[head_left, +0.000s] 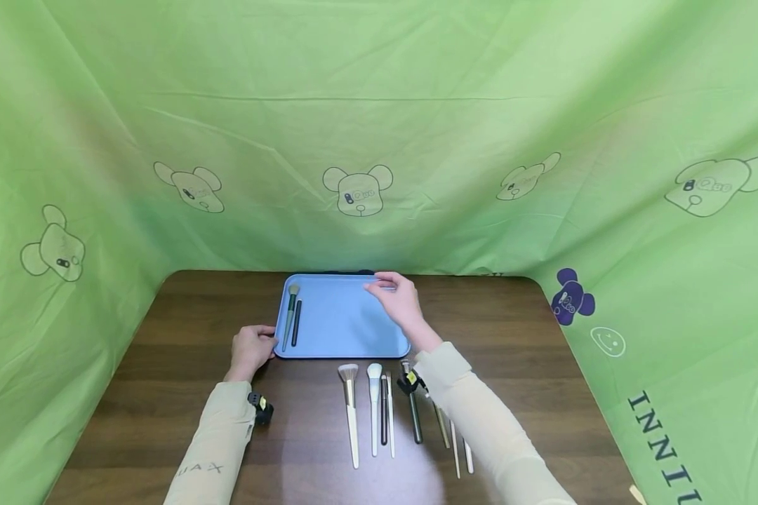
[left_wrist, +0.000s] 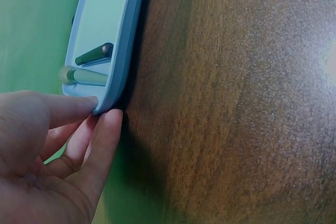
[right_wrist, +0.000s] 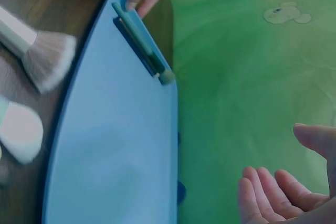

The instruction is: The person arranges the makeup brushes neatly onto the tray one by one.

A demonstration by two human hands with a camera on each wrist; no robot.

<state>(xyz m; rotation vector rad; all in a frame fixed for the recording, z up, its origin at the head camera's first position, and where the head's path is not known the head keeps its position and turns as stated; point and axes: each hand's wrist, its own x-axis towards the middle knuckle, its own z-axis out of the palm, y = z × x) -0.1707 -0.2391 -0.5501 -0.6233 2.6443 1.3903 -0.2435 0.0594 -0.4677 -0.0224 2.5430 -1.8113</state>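
A blue tray (head_left: 347, 319) lies at the back of the table, with a green makeup brush (head_left: 290, 312) and a slim black makeup brush (head_left: 297, 322) side by side along its left end. My left hand (head_left: 253, 348) pinches the tray's near left corner; in the left wrist view, one finger rests inside the rim and the thumb (left_wrist: 111, 121) lies against the outer side. Over the tray's right end is my right hand (head_left: 399, 300), holding nothing. In the right wrist view its thumb (right_wrist: 315, 139) stands apart from loosely bent fingers.
In front of the tray lies a row of makeup brushes: a wide fan-shaped one (head_left: 350, 414), a white-headed one (head_left: 374, 407), a dark-handled one (head_left: 415, 414) and several thin ones, some partly under my right sleeve (head_left: 486, 421). A green cloth (head_left: 354, 126) hangs behind and at both sides.
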